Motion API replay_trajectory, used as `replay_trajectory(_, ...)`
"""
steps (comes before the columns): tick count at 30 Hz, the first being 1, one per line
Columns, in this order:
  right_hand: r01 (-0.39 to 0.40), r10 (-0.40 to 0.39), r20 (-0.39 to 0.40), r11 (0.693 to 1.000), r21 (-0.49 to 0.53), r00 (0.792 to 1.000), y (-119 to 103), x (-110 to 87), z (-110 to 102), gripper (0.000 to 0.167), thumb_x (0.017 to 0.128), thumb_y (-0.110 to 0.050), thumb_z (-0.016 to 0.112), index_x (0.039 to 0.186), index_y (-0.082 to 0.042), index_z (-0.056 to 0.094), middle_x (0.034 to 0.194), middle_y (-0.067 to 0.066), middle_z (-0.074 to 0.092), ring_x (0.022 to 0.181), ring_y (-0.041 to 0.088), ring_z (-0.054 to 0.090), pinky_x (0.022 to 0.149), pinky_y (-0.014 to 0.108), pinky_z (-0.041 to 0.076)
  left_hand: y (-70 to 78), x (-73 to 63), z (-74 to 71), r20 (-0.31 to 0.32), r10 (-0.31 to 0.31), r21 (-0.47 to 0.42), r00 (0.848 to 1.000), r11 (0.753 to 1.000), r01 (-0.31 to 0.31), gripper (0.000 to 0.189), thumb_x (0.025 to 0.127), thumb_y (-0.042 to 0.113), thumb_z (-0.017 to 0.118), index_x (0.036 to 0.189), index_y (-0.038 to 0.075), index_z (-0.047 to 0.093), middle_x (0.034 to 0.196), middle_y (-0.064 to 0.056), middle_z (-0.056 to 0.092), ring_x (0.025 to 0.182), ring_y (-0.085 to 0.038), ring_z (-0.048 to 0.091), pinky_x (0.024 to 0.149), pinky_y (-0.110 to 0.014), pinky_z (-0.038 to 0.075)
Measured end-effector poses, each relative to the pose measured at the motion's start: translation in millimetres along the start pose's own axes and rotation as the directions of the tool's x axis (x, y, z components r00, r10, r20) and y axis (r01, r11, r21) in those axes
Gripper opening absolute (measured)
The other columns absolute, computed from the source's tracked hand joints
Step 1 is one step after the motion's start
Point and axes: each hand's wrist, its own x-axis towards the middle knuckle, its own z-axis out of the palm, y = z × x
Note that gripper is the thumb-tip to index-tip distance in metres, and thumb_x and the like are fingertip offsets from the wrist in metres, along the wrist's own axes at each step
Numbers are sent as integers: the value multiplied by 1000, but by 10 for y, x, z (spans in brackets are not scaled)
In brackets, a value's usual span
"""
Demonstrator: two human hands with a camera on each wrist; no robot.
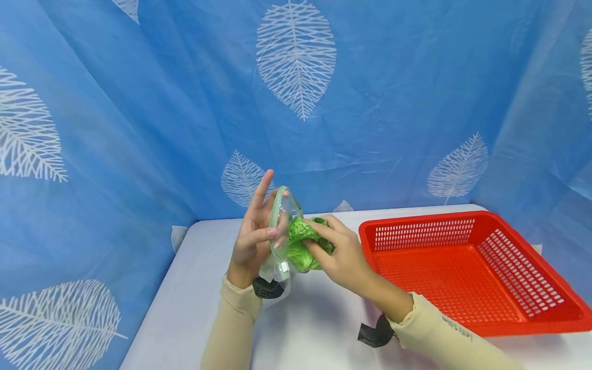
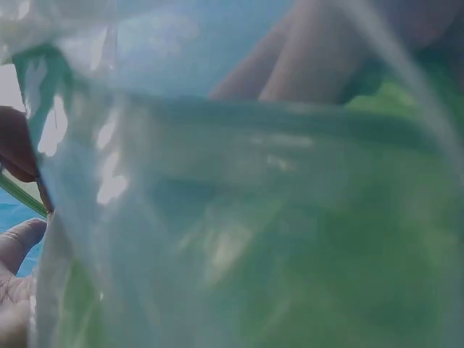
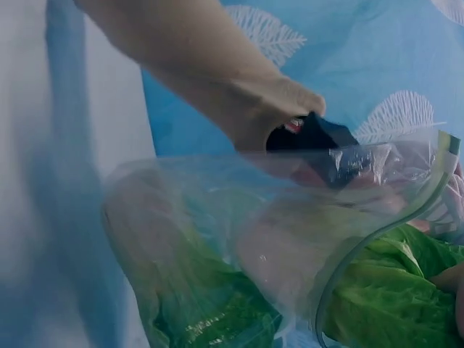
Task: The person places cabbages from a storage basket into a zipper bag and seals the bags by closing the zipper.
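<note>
My left hand (image 1: 253, 234) pinches the rim of a clear zip bag (image 1: 276, 210) with a pale green zip edge, its index finger pointing up. At the bag's spread mouth, my right hand (image 1: 339, 249) grips a crinkled green lettuce (image 1: 300, 253), thumb and fingers bent over it. In the right wrist view, the lettuce (image 3: 395, 293) is at the bag's mouth, and more green shows through the clear film (image 3: 196, 217) deeper in. The left wrist view is mostly covered by blurred film (image 2: 217, 203), with part of the left hand (image 2: 16, 254) at its edge.
A red plastic basket (image 1: 509, 321) with slotted sides stands at the right on the white table (image 1: 180, 303), close to my right forearm. Blue curtains (image 1: 384, 103) with white leaf prints hang behind and at both sides.
</note>
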Motion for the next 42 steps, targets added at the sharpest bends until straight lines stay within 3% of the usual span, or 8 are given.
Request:
replay_trajectory(9, -230, 224, 74, 970, 76, 972, 47, -6, 123, 44, 90, -8, 78, 133, -14, 70, 114, 0, 66, 98, 17, 65, 69, 25, 61, -56, -90, -64, -1, -10, -20, 1000, 1000, 10, 95, 90, -14, 48, 166, 16, 0, 146, -15, 33, 71, -15, 47, 55, -22, 47)
replay_trajectory(17, -108, 112, 31, 989, -104, 993, 19, -55, 78, 30, 86, -2, 79, 115, -8, 78, 103, -3, 66, 86, 10, 65, 70, 25, 60, -124, -27, -54, 20, -59, 33, 998, 998, 58, 93, 91, -13, 48, 166, 16, 3, 145, -16, 33, 72, -15, 49, 55, -23, 48)
replay_trajectory(21, -128, 132, 28, 985, -114, 991, 0, 23, 98, 19, 84, 0, 79, 102, -8, 80, 97, -3, 67, 83, 11, 64, 69, 27, 59, -108, 21, -34, 37, -76, 80, 996, 994, 73, 92, 93, -10, 51, 166, 15, 3, 145, -16, 33, 70, -15, 48, 54, -24, 46)
replay_trajectory(27, -315, 321, 143, 947, -68, 936, 23, 131, 262, 10, 83, -5, 80, 88, -14, 78, 82, -5, 64, 74, 12, 58, 62, 28, 54, -89, -59, 41, -11, -120, 169, 993, 978, 120, 93, 91, -12, 53, 166, 15, 6, 142, -17, 34, 67, -14, 50, 50, -24, 46)
replay_trajectory(31, -356, 359, 188, 933, -51, 914, 74, 147, 347, 13, 85, -5, 77, 93, -15, 78, 85, -6, 67, 80, 10, 60, 67, 27, 55, -64, -101, 76, -8, -145, 240, 989, 960, 143, 93, 91, -14, 53, 166, 15, 7, 141, -17, 33, 69, -14, 53, 50, -25, 47)
replay_trajectory(35, -337, 328, 129, 940, 52, 936, 36, 148, 294, 24, 84, -10, 82, 107, -16, 80, 95, -7, 70, 86, 13, 62, 71, 29, 56, 35, -80, 57, -17, -79, 214, 997, 974, 81, 91, 91, -14, 50, 166, 13, 6, 144, -18, 33, 69, -13, 49, 50, -25, 45)
replay_trajectory(38, -262, 256, 71, 961, 91, 964, -20, 143, 233, 36, 83, -10, 84, 118, -16, 79, 106, -5, 70, 93, 15, 63, 73, 29, 57, 86, -72, 35, -36, -43, 174, 998, 983, 48, 92, 88, -14, 46, 166, 13, 7, 146, -18, 34, 68, -13, 47, 50, -23, 44)
replay_trajectory(42, -147, 147, 44, 989, -6, 988, -62, 117, 203, 34, 81, -2, 82, 114, -11, 80, 110, -2, 70, 98, 13, 65, 77, 27, 59, 55, -104, 37, -9, -70, 183, 997, 981, 71, 91, 89, -14, 45, 166, 13, 5, 145, -16, 34, 69, -12, 48, 51, -23, 45)
